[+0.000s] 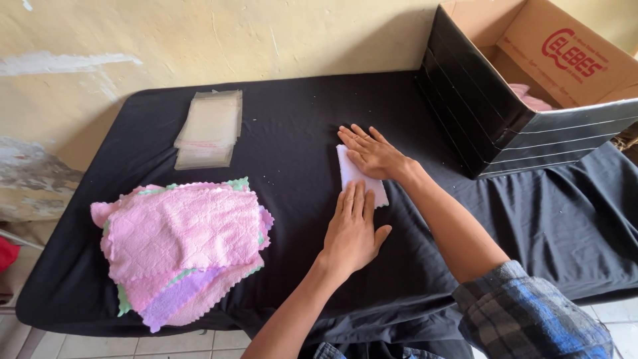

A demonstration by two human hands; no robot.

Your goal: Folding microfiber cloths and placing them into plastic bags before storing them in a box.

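A person presses both hands flat on a small white folded cloth lying near the centre of a table draped in black fabric. The left hand, fingers spread wide and palm down, covers the cloth's near end, its fingertips resting on the white fabric. The right hand, likewise open and flat, lies across the cloth's far right edge, at about one o'clock from the left hand. Neither hand grips anything; both simply bear down on the cloth. The right arm ends in a blue plaid sleeve at the lower right.

At about nine o'clock from the hands, toward the table's near left corner, sits a loose pile of pink microfibre cloths with green and purple ones showing at the edges. At roughly eleven o'clock, near the wall, lies a stack of clear plastic bags. At two o'clock, an open cardboard box with black-taped sides tilts toward the person, pink cloth visible inside.
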